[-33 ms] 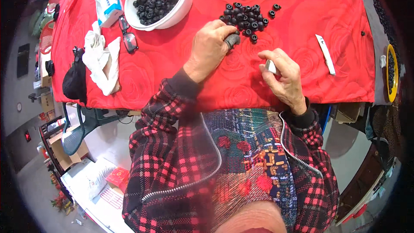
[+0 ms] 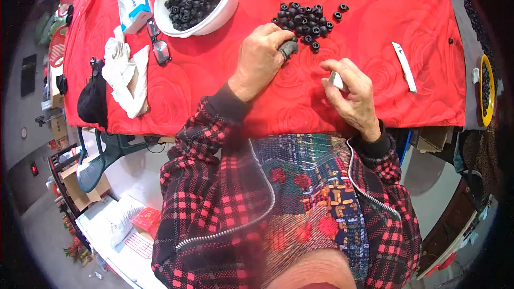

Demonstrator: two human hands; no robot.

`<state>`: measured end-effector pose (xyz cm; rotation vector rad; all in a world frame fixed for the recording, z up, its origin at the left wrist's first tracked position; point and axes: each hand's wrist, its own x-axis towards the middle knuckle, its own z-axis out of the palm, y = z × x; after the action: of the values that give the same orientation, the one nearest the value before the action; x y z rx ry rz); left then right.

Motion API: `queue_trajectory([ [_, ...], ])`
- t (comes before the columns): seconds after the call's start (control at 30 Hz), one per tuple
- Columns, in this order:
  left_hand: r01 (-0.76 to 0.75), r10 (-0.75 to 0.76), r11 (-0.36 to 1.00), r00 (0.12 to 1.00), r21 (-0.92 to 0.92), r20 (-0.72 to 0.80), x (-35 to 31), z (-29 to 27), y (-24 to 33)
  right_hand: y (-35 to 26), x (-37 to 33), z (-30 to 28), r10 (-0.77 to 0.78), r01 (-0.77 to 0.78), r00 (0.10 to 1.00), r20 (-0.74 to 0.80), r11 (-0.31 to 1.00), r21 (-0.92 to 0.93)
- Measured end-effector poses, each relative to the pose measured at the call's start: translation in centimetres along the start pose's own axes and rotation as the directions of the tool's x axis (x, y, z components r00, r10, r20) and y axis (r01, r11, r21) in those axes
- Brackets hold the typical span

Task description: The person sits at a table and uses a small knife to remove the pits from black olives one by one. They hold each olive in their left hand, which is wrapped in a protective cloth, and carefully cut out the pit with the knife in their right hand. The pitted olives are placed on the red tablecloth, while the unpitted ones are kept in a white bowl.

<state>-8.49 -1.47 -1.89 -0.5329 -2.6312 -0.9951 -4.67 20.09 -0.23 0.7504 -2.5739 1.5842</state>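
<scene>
My left hand (image 2: 259,59) is at the near left edge of a loose pile of small black round parts (image 2: 304,20) with ring-shaped openings. Its fingers are curled together, a grey cover (image 2: 289,49) wraps one fingertip, and what they hold is mostly hidden behind the hand. To the right and nearer, my right hand (image 2: 350,93) is held above the red cloth. Between its thumb and index finger it pinches a small pale, flat-ended tool (image 2: 336,80); most of the tool is covered by the hand.
A white bowl (image 2: 227,13) of similar black parts stands at the back left. Beside it are a blue-and-white box (image 2: 135,8), glasses (image 2: 160,51) and a white cloth (image 2: 126,75). A slim white cutter-like object (image 2: 405,68) lies right; a yellow-rimmed tray (image 2: 486,91) is farther right.
</scene>
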Motion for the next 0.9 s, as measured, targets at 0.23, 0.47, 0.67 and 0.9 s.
queue_trajectory([
  [0.23,0.511,-0.344,0.430,0.855,-0.744,0.388,-2.3,-3.0,4.5,-1.5,0.0,-0.5,0.194,-0.172,0.981,0.009,0.843,0.510],
  [0.47,0.507,-0.297,0.226,0.849,-0.832,0.437,-3.8,-3.3,5.4,-2.9,0.8,-0.7,0.149,-0.167,0.986,0.080,0.934,0.316],
  [0.67,0.484,-0.278,0.200,0.862,-0.852,0.424,-4.1,-2.9,5.3,-2.8,1.0,-0.7,0.041,-0.054,0.997,0.065,0.974,0.219],
  [0.9,0.488,-0.301,0.168,0.853,-0.857,0.427,-4.0,-2.9,5.5,-2.4,1.2,-0.3,0.001,-0.017,0.997,0.074,0.976,0.215],
])
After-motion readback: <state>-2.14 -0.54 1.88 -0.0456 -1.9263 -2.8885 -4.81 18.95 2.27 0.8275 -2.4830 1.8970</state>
